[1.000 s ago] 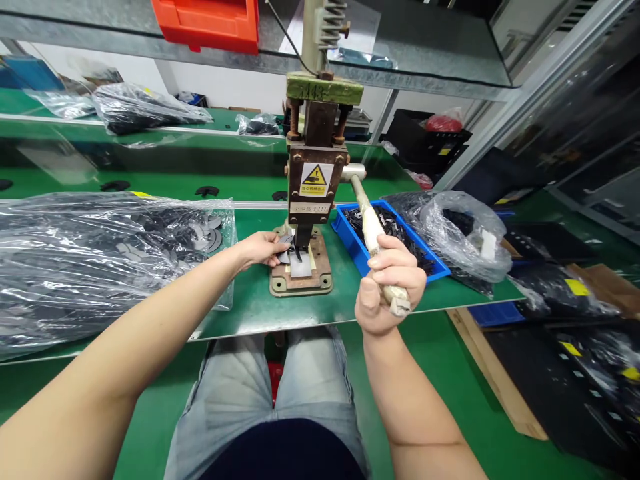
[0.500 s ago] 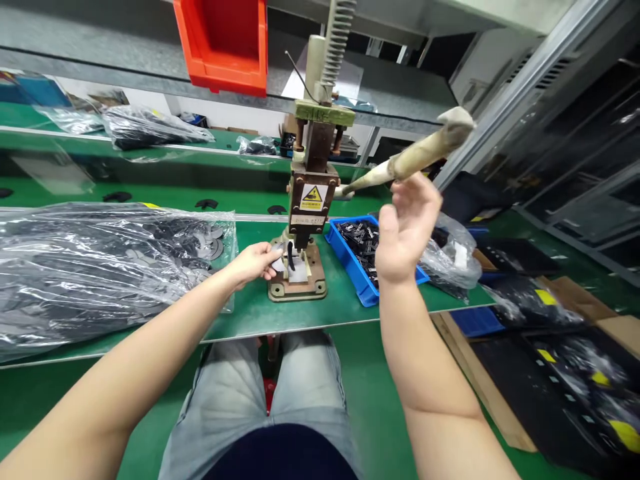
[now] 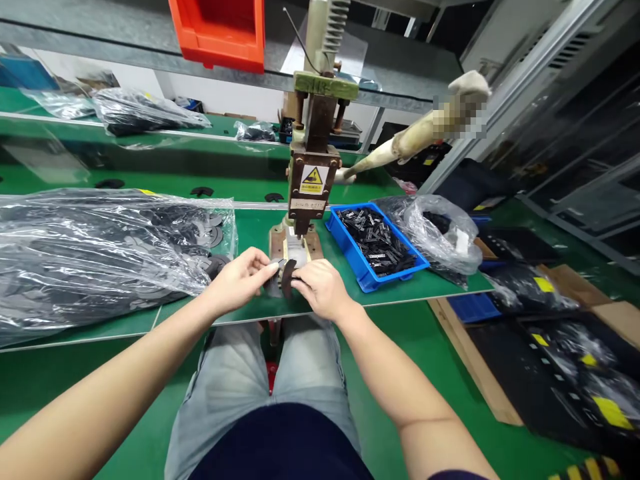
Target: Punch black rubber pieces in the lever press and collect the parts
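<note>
Both hands are close together at the front edge of the green tabletop [image 3: 253,230], just before the foot of a tall press [image 3: 309,213]. The left hand [image 3: 239,280] has its grip closed, with the thumb and a finger pinching a thin gray piece [image 3: 273,287]. That piece is a bit blurry, so its full shape is hard to tell. The right hand [image 3: 325,288] has a closed grip too — its fingertips pinch a dark curved piece [image 3: 287,277], which stands on its edge right beside the gray one. Both pieces are between the two hands, near the press foot [image 3: 279,243].

The press has a yellow warning sign [image 3: 314,179] on its front and a spring [image 3: 337,30] up high. Its long pale lever [image 3: 415,140] points up and out to the right, well apart from the right hand.

Right of the press is a blue tray [image 3: 395,275] full of little black parts [image 3: 373,233]. A clear plastic bag [image 3: 450,240] sits next to the tray. On the left lies a big shiny bag [image 3: 100,267] with lots of dark and gray curved pieces inside. Behind it — on a long green strip [image 3: 155,187] — lie a few dark curved shapes [image 3: 201,191]. An orange-red bin [image 3: 225,50] sits on the shelf [image 3: 100,30] above.
</note>
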The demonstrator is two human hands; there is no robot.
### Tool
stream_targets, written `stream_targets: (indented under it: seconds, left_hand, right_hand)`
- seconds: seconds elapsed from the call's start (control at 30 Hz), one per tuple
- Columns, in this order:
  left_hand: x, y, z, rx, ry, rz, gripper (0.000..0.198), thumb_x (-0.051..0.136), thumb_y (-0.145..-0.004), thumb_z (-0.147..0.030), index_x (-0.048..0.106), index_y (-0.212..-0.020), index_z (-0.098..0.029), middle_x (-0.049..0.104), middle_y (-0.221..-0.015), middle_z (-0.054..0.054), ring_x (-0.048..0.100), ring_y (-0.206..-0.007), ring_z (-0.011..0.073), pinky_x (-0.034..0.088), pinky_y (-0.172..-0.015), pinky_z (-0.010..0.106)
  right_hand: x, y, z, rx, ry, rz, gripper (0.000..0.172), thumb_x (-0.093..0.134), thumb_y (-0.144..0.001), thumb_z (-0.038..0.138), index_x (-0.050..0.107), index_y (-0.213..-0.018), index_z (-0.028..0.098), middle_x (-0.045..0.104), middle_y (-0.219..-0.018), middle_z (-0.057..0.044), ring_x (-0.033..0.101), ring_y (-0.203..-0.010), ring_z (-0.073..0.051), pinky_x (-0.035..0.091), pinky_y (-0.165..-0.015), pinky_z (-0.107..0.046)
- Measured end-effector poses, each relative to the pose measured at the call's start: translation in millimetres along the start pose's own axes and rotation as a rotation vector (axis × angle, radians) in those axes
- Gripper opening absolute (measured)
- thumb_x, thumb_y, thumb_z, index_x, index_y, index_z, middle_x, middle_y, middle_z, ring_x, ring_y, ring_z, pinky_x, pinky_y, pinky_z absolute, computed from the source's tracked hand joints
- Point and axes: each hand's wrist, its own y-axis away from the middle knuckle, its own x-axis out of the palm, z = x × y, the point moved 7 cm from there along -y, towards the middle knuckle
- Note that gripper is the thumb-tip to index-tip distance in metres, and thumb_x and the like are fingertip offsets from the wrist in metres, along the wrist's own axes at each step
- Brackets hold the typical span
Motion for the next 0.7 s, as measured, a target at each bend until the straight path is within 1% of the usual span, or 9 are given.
stream_targets:
  seconds: [0.07, 0.13, 0.2, 0.27, 0.37, 0.47, 0.53, 0.63, 0.7]
  left_hand:
    - [-4.6, 6, -12, 0.135, -0.175, -0.123, 0.036, 0.073, -0.093, -0.058, 0.066, -0.096, -0.022, 0.068, -0.088, 0.002, 0.063, -0.078, 0.0171, 0.051, -0.071, 0.029]
    - [3.4, 10, -22, 0.238, -0.318, -0.098, 0.032, 0.070, -0.095, -0.054, 0.066, -0.089, -0.023, 0.067, -0.088, 0.003, 0.061, -0.083, 0.0188, 0.049, -0.077, 0.031]
    - [14.2, 11, -26, 0.274, -0.383, -0.034, 0.037, 0.066, -0.097, -0.052, 0.060, -0.074, -0.023, 0.062, -0.079, 0.002, 0.057, -0.079, 0.0187, 0.045, -0.074, 0.031]
    - [20.7, 7, -23, 0.230, -0.369, -0.003, 0.045, 0.064, -0.098, -0.052, 0.051, -0.066, -0.022, 0.054, -0.071, 0.000, 0.051, -0.071, 0.0171, 0.039, -0.067, 0.031]
    - [28.1, -3, -7, 0.085, -0.240, 0.065, 0.048, 0.066, -0.095, -0.056, 0.049, -0.065, -0.022, 0.045, -0.065, -0.003, 0.041, -0.062, 0.0141, 0.031, -0.058, 0.029]
    - [38.3, -8, 5, -0.005, -0.055, 0.189, 0.054, 0.068, -0.091, -0.062, 0.050, -0.062, -0.021, 0.042, -0.062, -0.003, 0.036, -0.059, 0.0124, 0.027, -0.055, 0.027]
    - [43.5, -8, 8, -0.030, 0.034, 0.238, 0.057, 0.069, -0.089, -0.065, 0.050, -0.061, -0.020, 0.042, -0.063, -0.003, 0.037, -0.060, 0.0119, 0.027, -0.055, 0.025]
    - [40.3, -7, 7, -0.028, 0.065, 0.135, 0.050, 0.076, -0.085, -0.063, 0.056, -0.071, -0.021, 0.050, -0.068, -0.003, 0.043, -0.064, 0.0123, 0.035, -0.058, 0.024]
    - [37.7, -5, 4, -0.032, 0.121, 0.045, 0.045, 0.084, -0.079, -0.060, 0.063, -0.087, -0.021, 0.062, -0.079, -0.001, 0.053, -0.071, 0.0139, 0.044, -0.063, 0.024]
  right_hand:
    - [-1, 3, 1, -0.013, 0.068, -0.002, 0.028, 0.053, -0.108, 0.042, 0.072, -0.110, 0.022, 0.080, -0.099, -0.006, 0.067, -0.088, -0.020, 0.045, -0.086, -0.038]
    - [-1, 6, 3, -0.028, 0.117, -0.002, 0.029, 0.052, -0.109, 0.043, 0.071, -0.109, 0.021, 0.079, -0.095, -0.006, 0.064, -0.086, -0.019, 0.044, -0.085, -0.037]
    - [0, 8, 6, -0.048, 0.156, -0.008, 0.029, 0.051, -0.109, 0.042, 0.070, -0.106, 0.021, 0.076, -0.090, -0.005, 0.062, -0.084, -0.019, 0.044, -0.084, -0.037]
    - [1, 11, 9, -0.082, 0.182, -0.019, 0.028, 0.050, -0.108, 0.040, 0.068, -0.099, 0.021, 0.073, -0.085, -0.004, 0.060, -0.082, -0.019, 0.046, -0.085, -0.037]
    - [0, 15, 12, -0.135, 0.176, -0.051, 0.025, 0.051, -0.107, 0.035, 0.066, -0.092, 0.022, 0.069, -0.080, -0.003, 0.059, -0.080, -0.019, 0.050, -0.096, -0.039]
    - [-2, 22, 13, -0.163, 0.112, -0.084, 0.018, 0.053, -0.105, 0.030, 0.068, -0.100, 0.022, 0.071, -0.084, -0.003, 0.062, -0.082, -0.019, 0.050, -0.111, -0.043]
    - [-4, 26, 11, -0.158, 0.063, -0.103, 0.015, 0.055, -0.104, 0.030, 0.069, -0.106, 0.023, 0.074, -0.087, -0.004, 0.064, -0.083, -0.019, 0.051, -0.113, -0.045]
    - [-11, 29, 6, -0.128, 0.018, -0.135, 0.014, 0.057, -0.103, 0.029, 0.069, -0.109, 0.023, 0.077, -0.090, -0.004, 0.067, -0.084, -0.019, 0.053, -0.112, -0.046]
    - [-18, 29, 3, -0.112, -0.009, -0.143, 0.016, 0.059, -0.103, 0.029, 0.070, -0.113, 0.023, 0.079, -0.095, -0.005, 0.070, -0.088, -0.019, 0.054, -0.110, -0.045]
